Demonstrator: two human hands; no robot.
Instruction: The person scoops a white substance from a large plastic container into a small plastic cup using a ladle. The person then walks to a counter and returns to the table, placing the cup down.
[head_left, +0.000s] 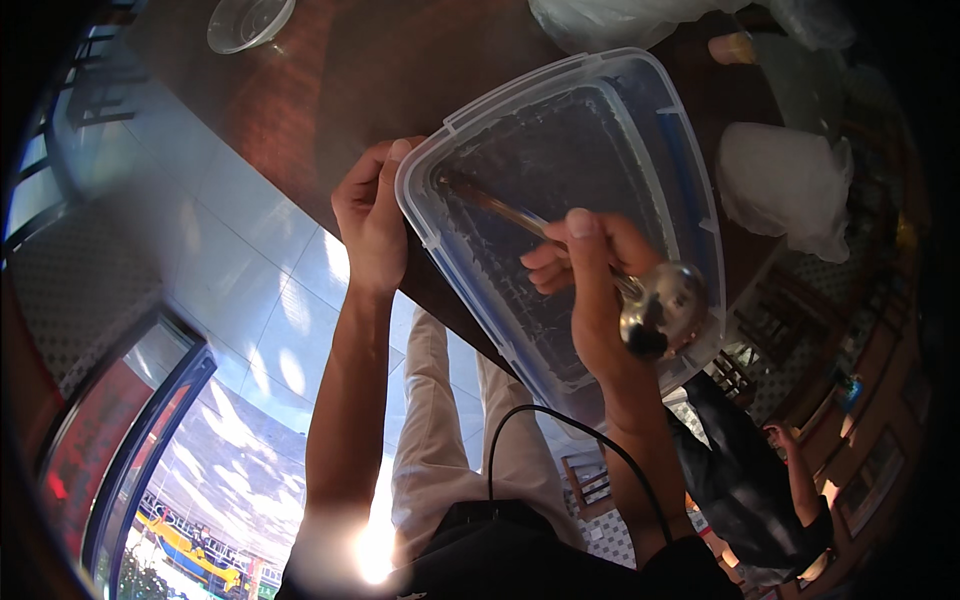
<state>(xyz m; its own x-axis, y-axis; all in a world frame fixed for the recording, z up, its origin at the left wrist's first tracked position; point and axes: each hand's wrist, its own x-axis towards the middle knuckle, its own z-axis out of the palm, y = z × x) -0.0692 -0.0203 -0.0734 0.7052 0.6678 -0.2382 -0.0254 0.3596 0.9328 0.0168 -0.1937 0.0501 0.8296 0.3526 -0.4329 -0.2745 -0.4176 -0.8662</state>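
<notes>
A clear plastic storage box (686, 157) stands tilted in view at the table's edge, its open top facing me. Whitish residue lines its inner floor and walls. My left hand (379, 214) grips the rim at the box's upper left corner, thumb on top. Over the box's inside, my right hand (596, 251) holds a shiny metal ladle (664, 307) by its handle. The ladle's round bowl sits beside my right wrist, and the handle end points into the upper left corner. Whether that end touches the box floor, I cannot tell.
A clear plastic bowl (251, 26) rests on the dark wooden table (289, 97). Filled translucent plastic bags lie at the back (615, 22) and at the right (784, 180). Another person in dark clothes (750, 480) is at the right. A glass door (150, 420) is at the left.
</notes>
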